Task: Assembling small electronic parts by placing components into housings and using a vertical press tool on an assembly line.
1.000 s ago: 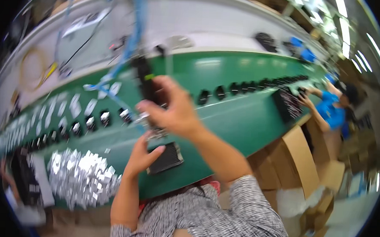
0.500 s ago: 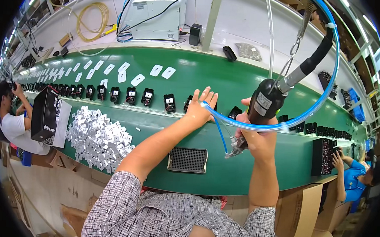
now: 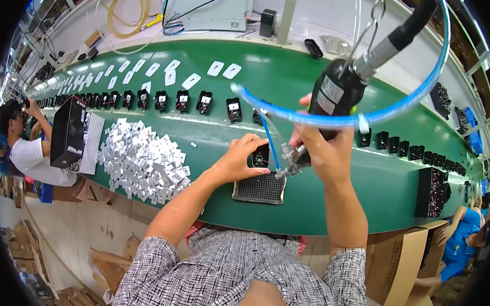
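Note:
My right hand [image 3: 328,152] is wrapped round a black pneumatic screwdriver [image 3: 339,91], which hangs from a cable and hose with its metal nose pointing down and to the left. A blue air tube [image 3: 313,119] curves across in front of the tool. Thumb and fingers of my left hand [image 3: 238,161] grip a small black plastic housing [image 3: 261,156] with thin wires, just beyond the black gridded tray [image 3: 258,191]. The screwdriver's nose [image 3: 294,162] is close beside that housing; whether they touch, I cannot tell.
Similar black housings [image 3: 204,102] line the green bench [image 3: 303,214] on both sides. A heap of small white pieces [image 3: 142,161] lies left, flat white plates [image 3: 191,82] beyond. Black boxes [image 3: 70,134] stand near co-workers at left and right [image 3: 462,236].
My left hand has drawn back from the row toward the tray, and a black housing is now in its grip. The screwdriver has come closer to that hand. The whole view has shifted.

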`<state>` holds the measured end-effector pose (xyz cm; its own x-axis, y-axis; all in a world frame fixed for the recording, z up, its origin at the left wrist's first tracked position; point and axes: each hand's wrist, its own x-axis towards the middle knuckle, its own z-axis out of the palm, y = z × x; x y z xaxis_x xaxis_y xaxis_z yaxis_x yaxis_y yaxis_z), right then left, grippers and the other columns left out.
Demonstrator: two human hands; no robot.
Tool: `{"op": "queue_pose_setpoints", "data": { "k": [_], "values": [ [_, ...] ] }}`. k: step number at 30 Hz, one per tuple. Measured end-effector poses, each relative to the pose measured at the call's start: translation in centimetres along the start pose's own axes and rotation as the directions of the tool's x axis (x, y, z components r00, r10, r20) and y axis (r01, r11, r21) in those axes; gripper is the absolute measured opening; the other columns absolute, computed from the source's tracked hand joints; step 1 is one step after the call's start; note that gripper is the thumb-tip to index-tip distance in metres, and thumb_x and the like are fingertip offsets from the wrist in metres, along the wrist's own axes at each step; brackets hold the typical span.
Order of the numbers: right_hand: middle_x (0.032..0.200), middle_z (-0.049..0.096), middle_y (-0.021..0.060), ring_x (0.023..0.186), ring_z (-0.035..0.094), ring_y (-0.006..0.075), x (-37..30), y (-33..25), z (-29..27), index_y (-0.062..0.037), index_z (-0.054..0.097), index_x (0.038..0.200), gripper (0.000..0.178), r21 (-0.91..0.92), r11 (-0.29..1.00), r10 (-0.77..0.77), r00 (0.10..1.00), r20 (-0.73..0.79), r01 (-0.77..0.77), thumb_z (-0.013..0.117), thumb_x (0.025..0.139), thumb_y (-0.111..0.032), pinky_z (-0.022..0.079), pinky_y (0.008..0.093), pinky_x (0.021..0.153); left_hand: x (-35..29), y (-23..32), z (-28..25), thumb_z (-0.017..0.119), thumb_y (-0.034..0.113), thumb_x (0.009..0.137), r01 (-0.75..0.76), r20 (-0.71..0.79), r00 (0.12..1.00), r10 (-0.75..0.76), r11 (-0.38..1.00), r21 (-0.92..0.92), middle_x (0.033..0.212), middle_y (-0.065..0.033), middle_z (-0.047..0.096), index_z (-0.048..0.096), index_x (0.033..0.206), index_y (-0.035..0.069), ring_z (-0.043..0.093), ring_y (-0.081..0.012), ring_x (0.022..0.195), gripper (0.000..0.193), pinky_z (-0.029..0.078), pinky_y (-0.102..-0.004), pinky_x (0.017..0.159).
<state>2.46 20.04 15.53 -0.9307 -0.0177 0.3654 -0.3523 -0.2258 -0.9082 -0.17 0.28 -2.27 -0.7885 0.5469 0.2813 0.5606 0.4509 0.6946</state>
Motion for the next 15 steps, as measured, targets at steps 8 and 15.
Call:
{"op": "queue_pose_setpoints", "data": {
  "k": [8, 15],
  "values": [
    [0.079, 0.066, 0.0045, 0.057, 0.06, 0.0122, 1.3, 2.9, 6.2, 0.0002, 0.06, 0.116, 0.029, -0.025, 0.999, -0.044, 0.999, -0.033, 0.043, 0.072, 0.091, -0.004, 0.048, 0.0238, 0.054, -3.0, -1.2, 1.4, 0.092, 0.04, 0.068, 0.106, -0.098, 0.989, -0.108, 0.994, -0.025, 0.128, -0.0085, 0.061, 0.055, 0.141, 0.008, 0.057, -0.027, 0.113, 0.088, 0.032, -0.043, 0.103],
    [0.079, 0.067, 0.0041, 0.057, 0.059, 0.0106, 1.0, 7.0, 6.1, -0.0006, 0.06, 0.115, 0.025, -0.08, 0.993, -0.093, 0.995, -0.044, 0.089, 0.072, 0.092, -0.003, 0.047, 0.0224, 0.054, -2.7, -1.8, 2.2, 0.093, 0.041, 0.066, 0.032, -0.182, 0.983, -0.035, 0.999, -0.02, 0.125, -0.008, 0.063, 0.057, 0.135, 0.007, 0.057, -0.0267, 0.113, 0.086, 0.032, -0.0427, 0.103]
  ]
}}
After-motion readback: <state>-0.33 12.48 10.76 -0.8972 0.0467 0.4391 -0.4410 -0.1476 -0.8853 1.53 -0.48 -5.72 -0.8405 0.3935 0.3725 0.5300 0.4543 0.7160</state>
